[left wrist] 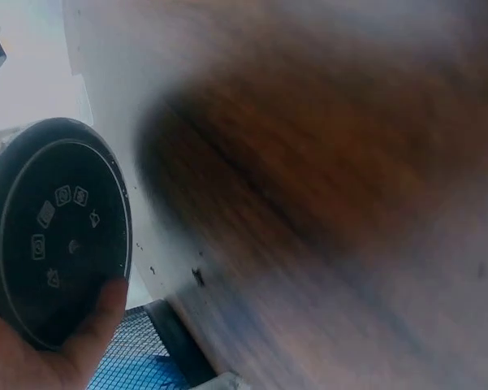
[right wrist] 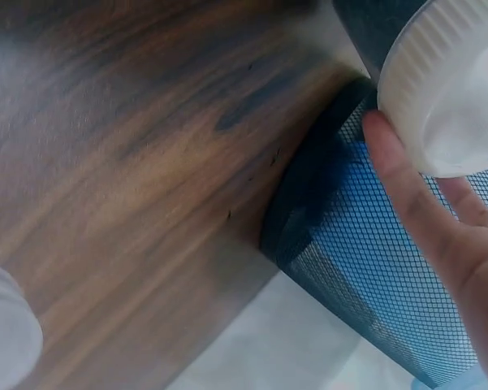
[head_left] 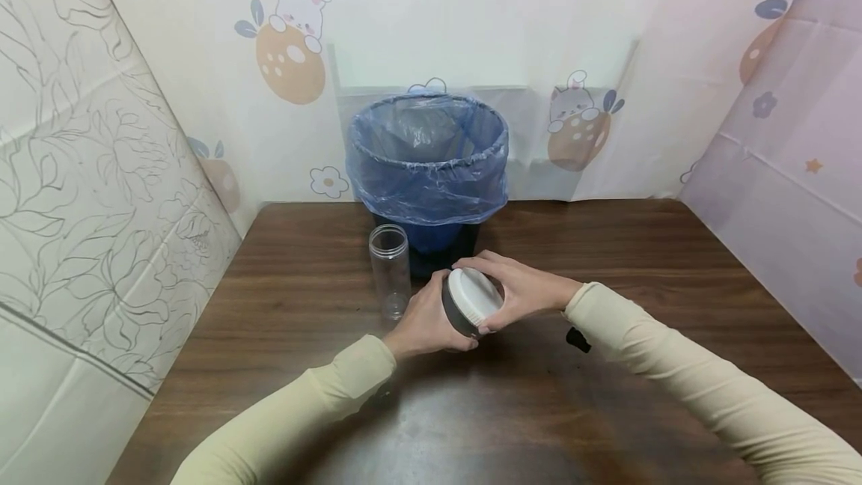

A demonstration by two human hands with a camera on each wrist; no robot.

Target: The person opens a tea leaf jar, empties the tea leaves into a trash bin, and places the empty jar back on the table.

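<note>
In the head view my left hand (head_left: pixel 431 320) grips a dark jar (head_left: pixel 458 314), which is tilted above the table. My right hand (head_left: pixel 521 287) holds its white lid (head_left: pixel 475 294) by the ribbed rim, fingers on the far side and thumb on the near side. The left wrist view shows the jar's dark round base (left wrist: pixel 65 236), printed with several small symbols, and part of the left hand along its edge. In the right wrist view the right hand's fingers (right wrist: pixel 414 195) touch the lid's ribbed edge. What is inside the jar is hidden.
Left of the hands a clear open-topped jar (head_left: pixel 390 275) stands upright on the brown wooden table (head_left: pixel 303 260). Behind them is a dark mesh bin (right wrist: pixel 390 252), lined with a blue plastic bag (head_left: pixel 431 189). A small black object (head_left: pixel 578 339) shows by the right sleeve. Patterned sheets hang around the table.
</note>
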